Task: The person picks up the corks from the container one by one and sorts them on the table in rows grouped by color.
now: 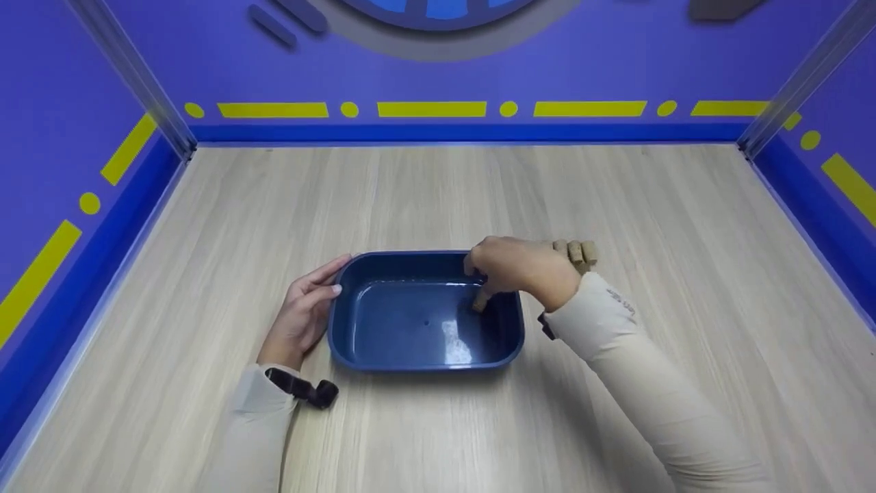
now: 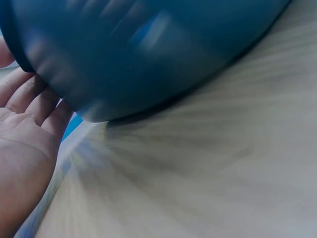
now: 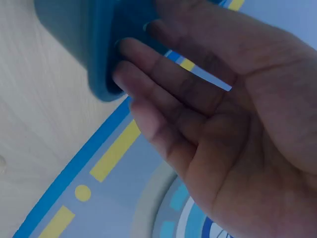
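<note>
A dark blue plastic basin [image 1: 410, 322] stands on the wooden table. At its left side, my left hand [image 1: 306, 308] holds the rim, the thumb at the edge and the fingers along the outer wall. In the left wrist view, those fingers [image 2: 29, 96] lie against the basin [image 2: 148, 59]. My right hand [image 1: 517, 267] reaches over the basin's far right corner, fingers pointing down inside. It pinches a small brown cork [image 1: 480, 301] above the basin floor. The right wrist view shows the right palm [image 3: 223, 129] beside the rim [image 3: 99, 74]; the cork is hidden there.
Several more corks [image 1: 575, 252] stand close together on the table, right of the basin and partly hidden behind the right wrist. Purple-blue panels [image 1: 438, 82] with yellow marks wall in the table [image 1: 274, 198] at the back and both sides.
</note>
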### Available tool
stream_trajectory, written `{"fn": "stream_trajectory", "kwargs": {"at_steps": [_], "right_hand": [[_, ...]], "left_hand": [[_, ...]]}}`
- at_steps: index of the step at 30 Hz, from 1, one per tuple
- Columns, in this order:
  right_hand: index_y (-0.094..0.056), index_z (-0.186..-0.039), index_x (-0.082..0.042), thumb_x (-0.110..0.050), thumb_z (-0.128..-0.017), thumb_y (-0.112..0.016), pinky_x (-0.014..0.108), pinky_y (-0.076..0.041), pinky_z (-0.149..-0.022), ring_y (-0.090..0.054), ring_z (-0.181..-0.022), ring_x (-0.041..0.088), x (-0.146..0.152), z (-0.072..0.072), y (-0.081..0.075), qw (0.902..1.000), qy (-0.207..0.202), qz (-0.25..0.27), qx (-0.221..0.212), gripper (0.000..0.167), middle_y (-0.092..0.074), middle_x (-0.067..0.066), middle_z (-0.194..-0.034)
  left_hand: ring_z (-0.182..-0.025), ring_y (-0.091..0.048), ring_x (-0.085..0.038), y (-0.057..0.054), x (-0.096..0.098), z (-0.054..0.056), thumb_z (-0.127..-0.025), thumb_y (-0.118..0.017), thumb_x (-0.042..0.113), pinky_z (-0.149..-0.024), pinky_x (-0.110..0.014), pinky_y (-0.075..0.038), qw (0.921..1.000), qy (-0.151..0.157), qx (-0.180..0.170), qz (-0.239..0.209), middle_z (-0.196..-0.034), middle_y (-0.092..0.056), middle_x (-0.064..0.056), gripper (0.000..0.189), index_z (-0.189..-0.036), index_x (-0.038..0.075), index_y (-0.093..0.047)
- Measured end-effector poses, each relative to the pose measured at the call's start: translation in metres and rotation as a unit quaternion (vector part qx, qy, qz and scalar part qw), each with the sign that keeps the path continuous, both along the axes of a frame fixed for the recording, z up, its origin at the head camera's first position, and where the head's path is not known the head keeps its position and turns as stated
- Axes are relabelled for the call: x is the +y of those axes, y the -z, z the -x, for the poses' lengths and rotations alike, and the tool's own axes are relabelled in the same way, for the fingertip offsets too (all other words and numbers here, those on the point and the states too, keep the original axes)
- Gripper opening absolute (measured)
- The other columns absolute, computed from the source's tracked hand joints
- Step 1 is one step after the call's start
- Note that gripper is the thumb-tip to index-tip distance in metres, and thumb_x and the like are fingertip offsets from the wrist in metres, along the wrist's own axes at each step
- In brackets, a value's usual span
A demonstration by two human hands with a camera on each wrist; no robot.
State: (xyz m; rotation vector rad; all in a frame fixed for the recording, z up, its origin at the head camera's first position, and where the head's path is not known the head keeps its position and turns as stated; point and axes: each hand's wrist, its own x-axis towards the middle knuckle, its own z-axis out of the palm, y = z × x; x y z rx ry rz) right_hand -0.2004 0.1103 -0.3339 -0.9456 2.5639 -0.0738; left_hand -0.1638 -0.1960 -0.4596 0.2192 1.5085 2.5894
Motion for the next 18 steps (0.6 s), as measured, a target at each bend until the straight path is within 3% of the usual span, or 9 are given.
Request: {"fn": "stream_trajectory", "kwargs": {"at_steps": [3,10,18], "right_hand": [[-0.072,-0.093,-0.004,-0.023,-0.071,-0.083,0.032,-0.051,-0.070,-0.054,-0.072,0.013,-0.008,0.001,0.003,0.9995,0.009,-0.026,-0.018,0.031,-0.069,0.004,-0.086],[-0.065,-0.076,-0.006,-0.019,-0.070,-0.083,0.029,-0.043,-0.055,-0.047,-0.065,0.015,-0.017,0.005,0.013,0.9958,0.036,-0.080,-0.029,0.023,-0.060,0.001,-0.075],[-0.068,-0.084,-0.006,-0.020,-0.072,-0.082,0.030,-0.046,-0.059,-0.050,-0.068,0.015,-0.021,0.008,0.019,0.9943,0.038,-0.095,-0.031,0.023,-0.067,0.005,-0.084]], "left_hand": [[-0.120,-0.058,-0.012,0.001,0.001,0.000,-0.084,-0.047,-0.013,-0.098,-0.023,-0.047,1.0000,-0.001,0.001,-0.003,-0.124,-0.065,-0.002,0.048,-0.132,-0.008,-0.053],[-0.116,-0.060,-0.013,0.003,0.003,0.001,-0.082,-0.047,-0.013,-0.094,-0.023,-0.050,0.9998,-0.001,-0.012,-0.018,-0.123,-0.066,-0.004,0.050,-0.131,-0.006,-0.055],[-0.118,-0.058,-0.011,0.002,0.001,0.000,-0.084,-0.046,-0.013,-0.097,-0.023,-0.047,1.0000,-0.001,0.001,-0.008,-0.123,-0.066,-0.002,0.048,-0.131,-0.006,-0.055]]}}
